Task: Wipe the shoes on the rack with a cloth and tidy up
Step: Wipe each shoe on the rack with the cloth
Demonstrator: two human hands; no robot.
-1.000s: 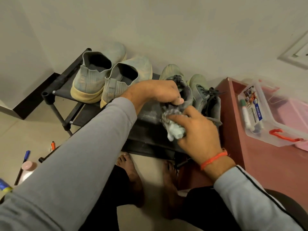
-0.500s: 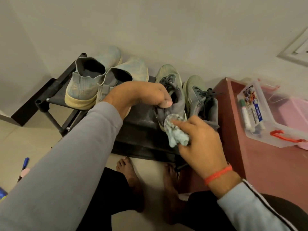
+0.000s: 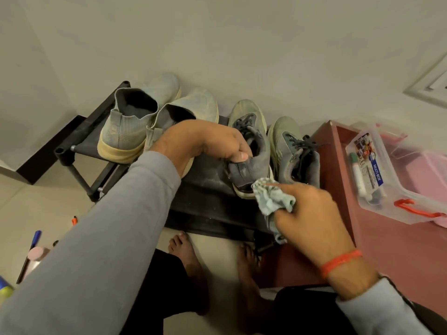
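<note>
1. Shoe rack (image 3: 79,148): a black frame with a dark fabric shelf, standing on the tiled floor against a pale wall.
2. Slip-on shoes: a pale knitted pair at the left end of the shelf, heels toward the viewer; the left slip-on (image 3: 131,122) and the right slip-on (image 3: 191,107) stand just beside each other.
3. Laced shoe (image 3: 251,151): grey, with dark laces and a pale sole, to the right of the slip-ons, toe toward the wall.
4. Second laced shoe (image 3: 292,151): just beside item 3, at the right end of the shelf, next to the red surface (image 3: 391,243).
5. Left hand (image 3: 205,143): fingers curled over the collar of the laced shoe at its heel, thumb (image 3: 242,156) on the outside, gripping it.
6. Right hand (image 3: 312,213): curled round a crumpled pale blue cloth (image 3: 273,197), holding it against the heel and sole edge of the laced shoe; a red band (image 3: 341,262) circles the wrist.
7. Clear plastic box (image 3: 416,209): red handle, lying on the red surface, with markers visible inside.
8. Floor items: a blue pen (image 3: 36,238) and an orange pen (image 3: 74,220) lie at lower left; two bare feet (image 3: 188,259) rest below the rack.
</note>
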